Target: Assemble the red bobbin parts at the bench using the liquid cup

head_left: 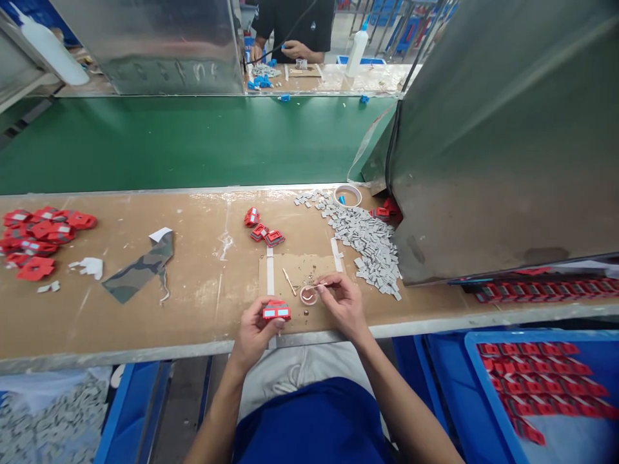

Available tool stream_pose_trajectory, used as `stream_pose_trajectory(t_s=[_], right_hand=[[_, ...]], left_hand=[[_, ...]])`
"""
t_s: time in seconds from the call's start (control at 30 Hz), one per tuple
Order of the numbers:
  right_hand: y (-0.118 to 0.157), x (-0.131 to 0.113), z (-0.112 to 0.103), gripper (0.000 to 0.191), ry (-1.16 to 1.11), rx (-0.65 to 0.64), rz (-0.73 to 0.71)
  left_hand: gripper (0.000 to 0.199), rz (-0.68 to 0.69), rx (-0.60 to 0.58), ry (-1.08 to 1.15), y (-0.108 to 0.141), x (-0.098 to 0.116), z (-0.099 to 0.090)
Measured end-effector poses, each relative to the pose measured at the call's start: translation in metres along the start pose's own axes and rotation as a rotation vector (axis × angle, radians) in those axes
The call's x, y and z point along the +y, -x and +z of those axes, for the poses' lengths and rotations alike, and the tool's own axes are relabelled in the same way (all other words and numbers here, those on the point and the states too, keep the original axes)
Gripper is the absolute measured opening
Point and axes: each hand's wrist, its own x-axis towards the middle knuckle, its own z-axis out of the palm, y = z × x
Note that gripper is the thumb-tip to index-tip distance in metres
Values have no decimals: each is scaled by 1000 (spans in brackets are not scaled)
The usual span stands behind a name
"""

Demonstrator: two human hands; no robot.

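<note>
My left hand (255, 332) grips a red toy part (276, 310) with two pale window panels, near the table's front edge. To its right, my right hand (344, 303) pinches a thin stick (319, 285) whose tip is over a small round clear dish (308, 295). The dish sits on a cardboard piece held by white tape strips (270, 270). A pointed pale stick (289, 281) lies left of the dish. Several red parts (275, 238) rest just behind the cardboard.
Many small grey pieces (367, 241) and a tape roll (347, 196) lie at right. Red parts (41, 232) and camouflage cloth (140, 270) are at left. A green belt (193, 138) runs behind; across it a person (294, 29) works. A blue tray (471, 367) stands lower right.
</note>
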Motion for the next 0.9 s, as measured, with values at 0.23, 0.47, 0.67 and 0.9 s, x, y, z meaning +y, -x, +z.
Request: stream_pose_trajectory(t_s=[0.23, 0.47, 0.67, 0.9], right_hand=[[10, 1, 0, 21, -108, 155, 128], [17, -23, 0, 19, -154, 182, 147], [30, -47, 6, 9, 37, 57, -86], [29, -45, 18, 8, 134, -8, -160]], left_hand=[[36, 56, -22, -104, 2, -1, -1], [24, 142, -53, -303, 2, -7, 0], [21, 169, -52, -422, 2, -3, 4], [19, 186, -63, -437, 2, 1, 5]])
